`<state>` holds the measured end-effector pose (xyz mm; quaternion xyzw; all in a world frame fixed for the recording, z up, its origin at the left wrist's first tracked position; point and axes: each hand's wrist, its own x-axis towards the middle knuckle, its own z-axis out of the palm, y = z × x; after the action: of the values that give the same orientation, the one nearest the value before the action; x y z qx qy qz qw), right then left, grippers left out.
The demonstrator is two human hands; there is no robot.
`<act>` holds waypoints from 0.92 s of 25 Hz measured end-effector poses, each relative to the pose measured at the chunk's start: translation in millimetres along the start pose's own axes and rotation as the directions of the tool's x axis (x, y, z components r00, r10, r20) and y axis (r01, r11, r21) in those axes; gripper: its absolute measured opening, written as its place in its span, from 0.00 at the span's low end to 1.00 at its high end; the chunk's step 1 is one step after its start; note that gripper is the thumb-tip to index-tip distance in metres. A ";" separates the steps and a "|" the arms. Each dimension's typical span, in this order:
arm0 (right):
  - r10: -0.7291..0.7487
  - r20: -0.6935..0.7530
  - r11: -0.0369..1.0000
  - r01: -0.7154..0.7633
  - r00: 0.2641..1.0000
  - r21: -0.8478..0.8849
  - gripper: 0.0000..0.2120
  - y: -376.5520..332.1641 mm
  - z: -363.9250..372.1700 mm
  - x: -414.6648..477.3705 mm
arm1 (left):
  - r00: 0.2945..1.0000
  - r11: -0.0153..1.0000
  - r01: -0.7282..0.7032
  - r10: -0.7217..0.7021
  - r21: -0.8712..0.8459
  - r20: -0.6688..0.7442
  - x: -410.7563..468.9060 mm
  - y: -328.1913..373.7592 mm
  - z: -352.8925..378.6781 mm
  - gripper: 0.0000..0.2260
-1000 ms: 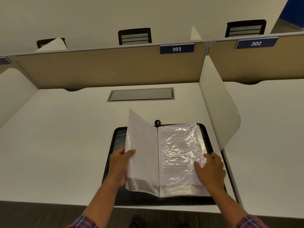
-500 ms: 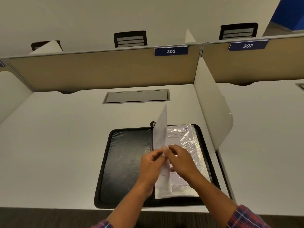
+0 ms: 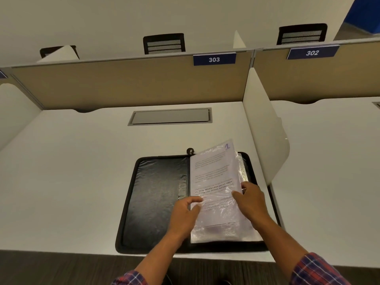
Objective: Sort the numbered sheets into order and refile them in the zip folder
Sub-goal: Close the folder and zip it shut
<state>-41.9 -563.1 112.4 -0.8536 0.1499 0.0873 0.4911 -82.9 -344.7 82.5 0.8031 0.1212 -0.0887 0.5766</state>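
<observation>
Plaid cuffs (image 3: pixel 314 268) frame the shot from the near side as a person works at a white desk (image 3: pixel 72 182). The left grip (image 3: pixel 185 214) pinches the left edge of a sheet (image 3: pixel 216 173) marked 1, thumb on top and fingers curled beneath. The right grip (image 3: pixel 251 202) holds the sheet's right edge, thumb lying on the printed face. The sheet sits in a crinkled clear sleeve and hangs tilted over the right half of the folder (image 3: pixel 156 202), its far corner passing beyond the folder's far edge. More clear sleeves (image 3: pixel 241 169) show under its right side.

The black folder lies open and flat, its near edge meeting the desk's near edge and its right edge just beside the foot of the white divider (image 3: pixel 265 140). Its bare left half is uncovered. A zip pull (image 3: pixel 190 151) rests at the middle of the far edge.

Left of the folder, bare desk runs wide to the left edge; beyond it, bare desk reaches a grey hatch (image 3: pixel 170 116) near the far edge. A tan panel (image 3: pixel 133 83) closes the back, bearing a blue label (image 3: pixel 214 59) reading 303. Black chair backs (image 3: pixel 164 43) rise behind it.
</observation>
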 end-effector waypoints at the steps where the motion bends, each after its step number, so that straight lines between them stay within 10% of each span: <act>1: 0.025 -0.020 1.000 -0.025 0.999 -0.007 0.04 9.5 -1.9 2.2 | 1.000 0.992 -0.017 0.020 0.123 -0.017 3.2 -10.5 -6.7 0.10; 12: 0.075 -0.212 0.876 -0.165 0.975 -0.453 0.32 68.5 10.6 7.8 | 0.971 0.735 0.170 -0.014 0.656 -0.237 13.8 -60.8 -70.4 0.21; 23: 0.144 -0.245 0.866 -0.242 0.959 -0.438 0.35 57.0 14.4 28.4 | 0.800 0.747 0.521 -0.258 0.413 -0.542 41.5 -60.3 -139.8 0.27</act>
<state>-34.7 -582.4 50.4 -0.9310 0.2593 0.0813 0.2435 -60.8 -189.9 60.9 0.8850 0.3911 -0.0520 0.2472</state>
